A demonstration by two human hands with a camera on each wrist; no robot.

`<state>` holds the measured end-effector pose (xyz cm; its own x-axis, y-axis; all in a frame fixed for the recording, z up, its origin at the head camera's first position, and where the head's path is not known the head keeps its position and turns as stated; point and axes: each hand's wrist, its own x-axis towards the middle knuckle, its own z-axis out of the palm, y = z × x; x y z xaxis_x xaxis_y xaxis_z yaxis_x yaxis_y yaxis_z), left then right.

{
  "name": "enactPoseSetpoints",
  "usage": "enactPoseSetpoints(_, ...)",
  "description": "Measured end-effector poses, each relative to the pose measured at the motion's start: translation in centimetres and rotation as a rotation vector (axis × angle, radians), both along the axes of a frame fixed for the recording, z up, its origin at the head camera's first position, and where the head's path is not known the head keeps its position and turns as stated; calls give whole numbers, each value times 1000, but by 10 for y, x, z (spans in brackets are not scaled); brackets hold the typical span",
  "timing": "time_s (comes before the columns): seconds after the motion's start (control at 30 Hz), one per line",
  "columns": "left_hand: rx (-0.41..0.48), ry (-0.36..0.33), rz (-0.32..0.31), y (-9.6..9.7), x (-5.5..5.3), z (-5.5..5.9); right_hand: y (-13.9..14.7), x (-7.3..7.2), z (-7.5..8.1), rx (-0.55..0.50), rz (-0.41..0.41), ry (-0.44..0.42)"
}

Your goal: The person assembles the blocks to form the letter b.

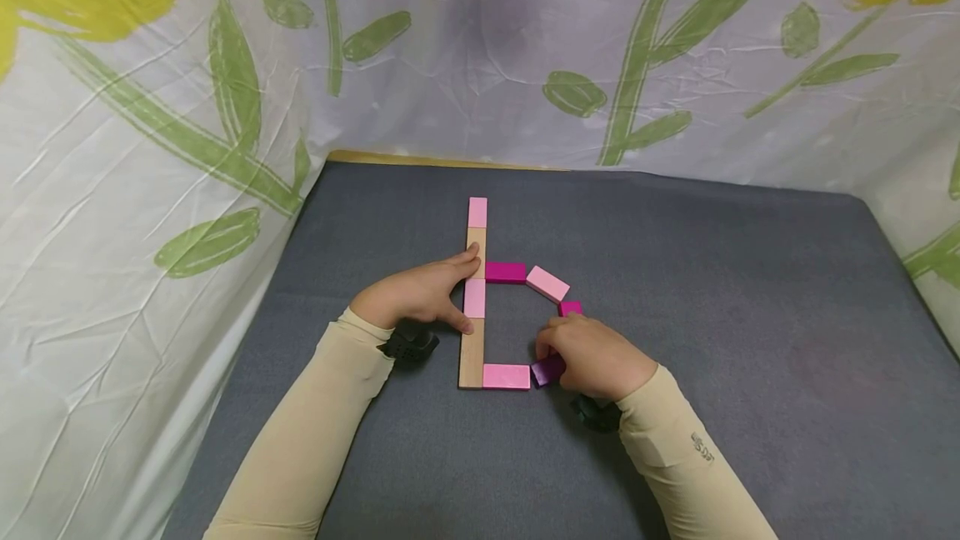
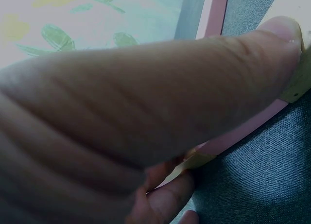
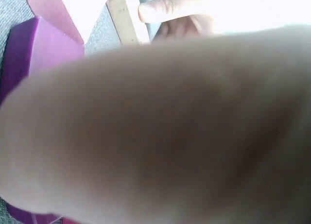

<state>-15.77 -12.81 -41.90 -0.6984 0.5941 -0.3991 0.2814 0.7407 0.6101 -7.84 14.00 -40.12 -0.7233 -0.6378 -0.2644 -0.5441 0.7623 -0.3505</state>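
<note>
Wooden blocks lie end to end in a "b"-like outline. Its straight column runs from a pale pink block (image 1: 477, 212) through a plain wood block (image 1: 476, 238) and another pink block (image 1: 474, 300) to a lower wood block (image 1: 472, 361). My left hand (image 1: 420, 296) rests against the column's left side, thumb on the lower wood block, fingertips on the upper one. With curled fingers my right hand (image 1: 606, 355) pinches a purple block (image 1: 546, 371) at the lower right of the loop, partly hiding it. A magenta block (image 1: 570, 307) shows just beyond those fingers.
Along the loop's top lie a magenta block (image 1: 506, 272) and a slanted pale pink block (image 1: 547, 283). A pink block (image 1: 506, 377) forms its bottom, touching the column. Dark grey cloth (image 1: 750, 315) covers the table; a flower-printed curtain (image 1: 480, 98) hangs behind and at the sides.
</note>
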Motion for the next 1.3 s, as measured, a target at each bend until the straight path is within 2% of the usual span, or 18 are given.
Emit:
enactPoseSetpoints(0.57,11,-4,1,0,0,2,2,2,1,-31,21,51)
enactPoseSetpoints(0.77,7,-3,-2,2,1,3,11,-1,8,-123,-5,23)
enactPoseSetpoints(0.93,5,-9,3,3,1,2,26,-9,13,-216,-130,102)
enactPoseSetpoints(1.07,20,-22,14,3,1,1,38,-16,15,-192,-300,155)
enactPoseSetpoints(1.17,27,-30,18,2,1,2,43,-19,14,-144,-389,126)
enactPoseSetpoints(1.3,25,-32,16,1,1,3,43,-23,10,-101,-439,63)
